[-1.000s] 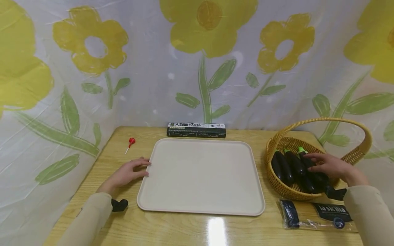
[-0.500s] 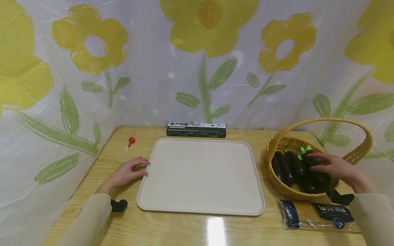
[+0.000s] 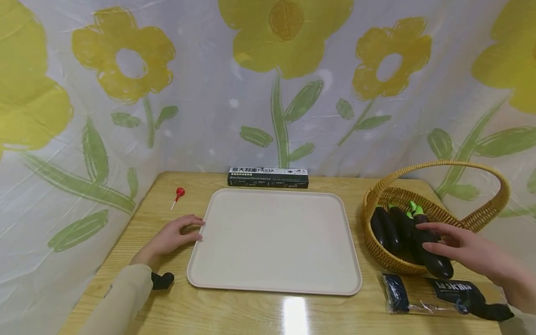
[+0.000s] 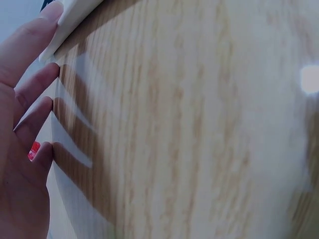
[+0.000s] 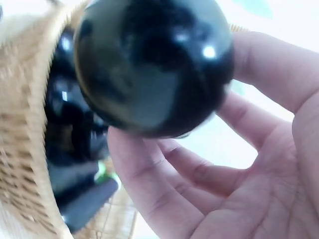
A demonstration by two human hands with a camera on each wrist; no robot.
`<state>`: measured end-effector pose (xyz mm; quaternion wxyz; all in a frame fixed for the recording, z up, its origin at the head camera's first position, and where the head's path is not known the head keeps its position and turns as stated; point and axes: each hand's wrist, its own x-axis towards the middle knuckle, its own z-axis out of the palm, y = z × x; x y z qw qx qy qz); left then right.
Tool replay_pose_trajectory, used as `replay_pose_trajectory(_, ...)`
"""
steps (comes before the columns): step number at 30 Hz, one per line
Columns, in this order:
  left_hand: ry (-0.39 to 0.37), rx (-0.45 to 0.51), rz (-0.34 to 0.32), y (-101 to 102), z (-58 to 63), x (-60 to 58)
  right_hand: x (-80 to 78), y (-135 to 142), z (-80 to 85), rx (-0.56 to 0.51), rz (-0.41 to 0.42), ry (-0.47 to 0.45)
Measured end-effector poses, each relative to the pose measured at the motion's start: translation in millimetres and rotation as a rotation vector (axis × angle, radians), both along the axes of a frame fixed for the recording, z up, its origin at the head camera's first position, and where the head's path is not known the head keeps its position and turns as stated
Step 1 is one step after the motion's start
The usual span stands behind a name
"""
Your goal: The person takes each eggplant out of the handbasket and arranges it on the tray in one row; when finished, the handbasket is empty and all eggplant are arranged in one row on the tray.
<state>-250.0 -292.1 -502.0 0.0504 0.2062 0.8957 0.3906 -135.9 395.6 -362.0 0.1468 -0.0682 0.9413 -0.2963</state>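
Note:
Over the right side of the wicker basket (image 3: pixel 383 258), my right hand (image 3: pixel 473 249) grips a dark eggplant (image 3: pixel 435 256) between thumb and fingers. Its green stem points away and its rounded end overlaps the basket's near rim. The right wrist view shows that glossy end (image 5: pixel 154 74) large, with fingers curled round its underside. Several more eggplants (image 3: pixel 383 228) lie inside the basket. My left hand (image 3: pixel 176 236) rests at the left edge of a white tray (image 3: pixel 274 242), fingers loosely bent. In the left wrist view, the thumb (image 4: pixel 35 37) lies against the tray's rim (image 4: pixel 75 20).
A black pasta box (image 3: pixel 268 177) stands behind the tray against the flowered curtain (image 3: pixel 201 93). A red lollipop (image 3: pixel 180 191) lies at the back left. In front of the basket is a clear pack labelled la sicilia (image 3: pixel 427 304), partly covered by the right wrist strap.
My right hand has pulled an eggplant up and toward the near right, over the basket's rim. The left hand and the tray have stayed put.

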Motion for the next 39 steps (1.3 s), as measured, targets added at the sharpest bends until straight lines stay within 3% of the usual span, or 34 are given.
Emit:
replay_pose_trajectory(6, 0.004, -0.018, 0.006, -1, -1.3, -1.0, 20.1, -21, 3.9, 0.030, 0.007, 0.023)
replay_pose_trajectory(13, 0.007, -0.015, -0.001, -1, -0.4, -1.3, 30.6, -45, 7.5, -0.217, 0.116, -0.019)
replay_pose_trajectory(21, 0.025, -0.027, -0.008, 0, -0.2, -2.8, 29.2, -79, 16.8, -0.223, 0.166, 0.077)
replay_pose_trajectory(27, 0.020, -0.013, -0.001, 0, 0.6, -1.3, 11.8, -111, 13.6, -0.245, 0.196, 0.118)
replay_pose_trajectory(30, 0.011, -0.006, 0.002, -1, 0.2, -1.4, -4.0, -130, 4.0, -0.284, 0.208, 0.079)
replay_pose_trajectory(34, 0.001, -0.003, 0.001, -2, -0.6, -2.4, -28.7, -161, -10.2, -0.389, 0.177, -0.041)
replay_pose_trajectory(39, 0.011, -0.003, -0.007, -2, -0.4, -2.9, -58.3, -204, -29.8, -0.483, 0.153, -0.053)
